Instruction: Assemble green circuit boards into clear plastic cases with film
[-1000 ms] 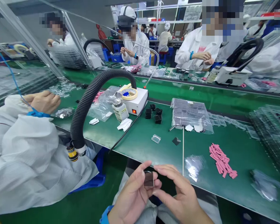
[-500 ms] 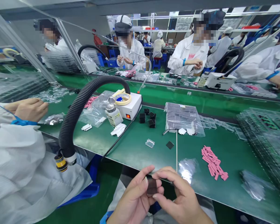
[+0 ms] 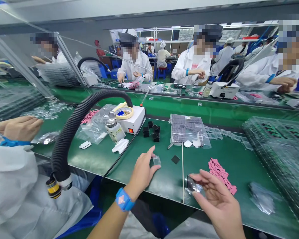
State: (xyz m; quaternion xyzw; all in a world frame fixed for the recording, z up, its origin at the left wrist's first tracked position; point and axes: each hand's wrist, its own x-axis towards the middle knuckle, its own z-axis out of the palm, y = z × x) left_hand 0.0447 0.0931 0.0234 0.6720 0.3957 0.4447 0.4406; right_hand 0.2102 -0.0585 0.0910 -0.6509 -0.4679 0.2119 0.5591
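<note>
My left hand [image 3: 142, 171], a blue band at its wrist, reaches over the green bench with thumb and fingers around a small clear plastic piece [image 3: 157, 161]. Between thumb and fingertips, my right hand [image 3: 218, 199] holds a thin dark see-through square sheet [image 3: 191, 183] above the bench's front edge. On the bench, to the right of my left hand, lies another dark square [image 3: 175, 159]. Stacked black pieces [image 3: 154, 132] stand farther back. A heap of pink strips [image 3: 221, 176] lies beyond my right hand.
A bag of stacked dark sheets [image 3: 188, 131] lies at the back. A white box [image 3: 133, 121], a bottle [image 3: 114, 131] and a black hose [image 3: 62, 146] stand left. Clear trays [image 3: 279, 146] are piled right. A co-worker's hand [image 3: 23, 127] is at far left; others work opposite.
My hands have parted. The left went forward to the clear plastic piece; the right moved rightward with the dark sheet, which both hands were at before. The view has shifted slightly.
</note>
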